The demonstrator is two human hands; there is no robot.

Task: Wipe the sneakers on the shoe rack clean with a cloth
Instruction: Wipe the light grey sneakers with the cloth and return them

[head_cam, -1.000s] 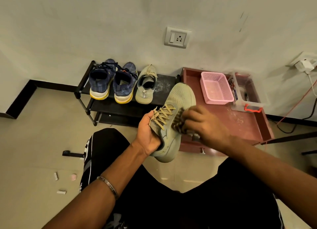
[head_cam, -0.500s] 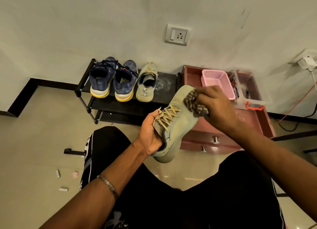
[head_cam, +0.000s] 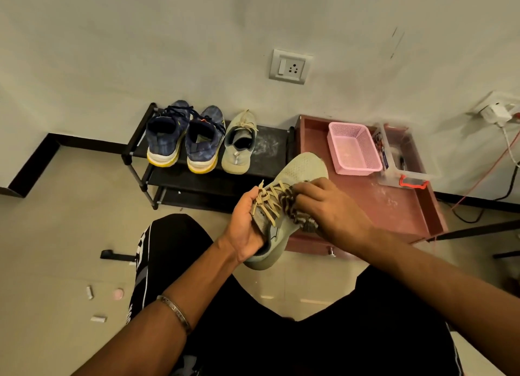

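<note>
the left hand (head_cam: 247,223) is gripping a grey sneaker (head_cam: 284,207) by its collar while the right hand (head_cam: 332,209) is pinching a cloth (head_cam: 295,209) against its laces. its mate (head_cam: 239,143) and two blue sneakers (head_cam: 184,138) are sitting on the shoe rack (head_cam: 270,145), seemingly waiting.

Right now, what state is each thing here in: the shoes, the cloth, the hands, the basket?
Grey sneaker: held up off the rack, laces tied.
Cloth: bunched, pressed on the sneaker's laces.
Left hand: grips the sneaker.
Right hand: grips the cloth.
Matching grey sneaker: standing on the shoe rack.
Blue sneakers: standing on the rack, side by side.
Pink basket: upright.
</note>
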